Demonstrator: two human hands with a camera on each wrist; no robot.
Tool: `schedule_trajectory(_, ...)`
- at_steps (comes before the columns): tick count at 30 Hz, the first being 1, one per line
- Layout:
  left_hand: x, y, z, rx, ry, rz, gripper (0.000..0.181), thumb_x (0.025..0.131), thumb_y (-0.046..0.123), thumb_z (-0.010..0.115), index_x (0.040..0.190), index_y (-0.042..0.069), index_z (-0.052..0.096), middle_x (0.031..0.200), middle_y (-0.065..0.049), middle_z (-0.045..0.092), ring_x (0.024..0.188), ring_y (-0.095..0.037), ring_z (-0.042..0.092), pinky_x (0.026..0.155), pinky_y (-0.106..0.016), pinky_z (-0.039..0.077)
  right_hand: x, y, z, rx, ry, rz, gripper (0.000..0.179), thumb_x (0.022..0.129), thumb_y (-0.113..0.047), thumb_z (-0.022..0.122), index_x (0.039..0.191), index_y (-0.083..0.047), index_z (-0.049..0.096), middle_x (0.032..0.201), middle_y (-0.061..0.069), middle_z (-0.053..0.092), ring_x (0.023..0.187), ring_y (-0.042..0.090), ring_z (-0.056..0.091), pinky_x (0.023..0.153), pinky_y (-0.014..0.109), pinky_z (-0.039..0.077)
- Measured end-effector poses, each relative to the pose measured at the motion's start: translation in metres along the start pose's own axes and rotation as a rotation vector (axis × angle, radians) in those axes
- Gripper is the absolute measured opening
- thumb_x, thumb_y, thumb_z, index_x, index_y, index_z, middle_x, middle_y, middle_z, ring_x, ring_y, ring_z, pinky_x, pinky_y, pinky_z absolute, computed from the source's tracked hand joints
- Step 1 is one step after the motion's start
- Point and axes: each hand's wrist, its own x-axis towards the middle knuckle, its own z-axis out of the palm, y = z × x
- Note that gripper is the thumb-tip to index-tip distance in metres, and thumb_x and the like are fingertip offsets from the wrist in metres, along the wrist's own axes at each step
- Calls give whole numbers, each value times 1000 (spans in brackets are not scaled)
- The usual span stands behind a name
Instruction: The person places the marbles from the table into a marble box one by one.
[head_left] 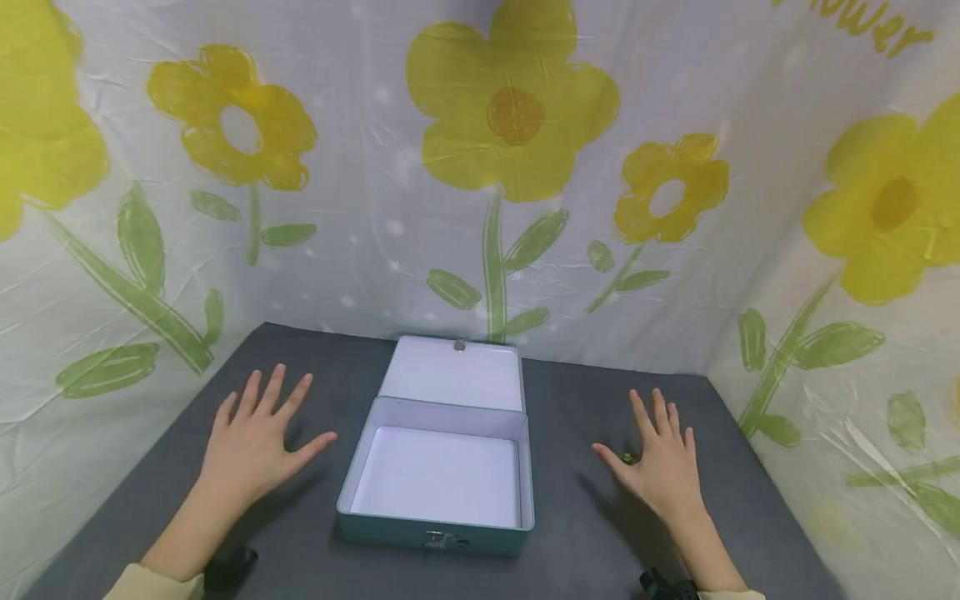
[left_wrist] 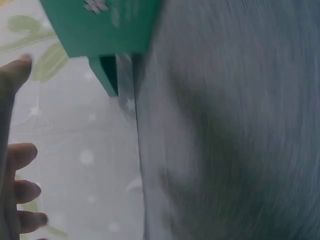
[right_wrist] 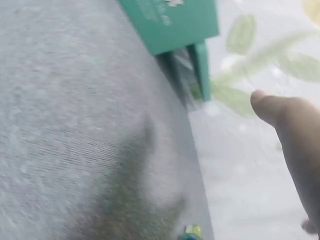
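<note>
A green box with a white inside and a metal latch at its front stands on the dark table between the hands. Its lid is swung back towards the wall, and nothing lies in the box. To the left of it my left hand hovers with fingers spread, touching nothing. My right hand is held above the table on the other side, its fingers also straight and apart. Partly hidden behind the right thumb is a small yellow-green object; its kind cannot be made out.
The dark grey cloth covers the tabletop. Behind it and at both sides hangs a pale curtain printed with yellow flowers. Dark bands sit at the wrists, near the light sleeves.
</note>
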Motion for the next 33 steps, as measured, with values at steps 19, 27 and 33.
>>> schedule_trajectory(19, -36, 36, 18, -617, 120, 48, 60, 105, 22, 66, 161, 12, 47, 150, -19, 59, 104, -19, 60, 83, -47, 52, -27, 77, 20, 385, -80, 259, 58, 106, -40, 66, 150, -4, 55, 122, 20, 73, 107, 39, 69, 93, 62, 52)
schedule_trajectory(27, -44, 40, 36, -669, 112, 142, 65, 100, 19, 72, 159, 9, 48, 136, -12, 64, 96, -8, 56, 67, -25, 41, -31, 80, 26, 389, -74, 265, 36, 106, -27, 67, 136, -6, 69, 117, 19, 77, 102, 32, 73, 81, 41, 57)
schedule_trajectory(33, -47, 42, 43, -604, 43, 182, 77, 94, 26, 80, 161, 10, 45, 147, -10, 60, 99, -4, 55, 84, -35, 49, -30, 86, 29, 395, -90, 215, 30, 100, -6, 72, 130, -5, 73, 114, 16, 77, 88, 11, 68, 73, 27, 53)
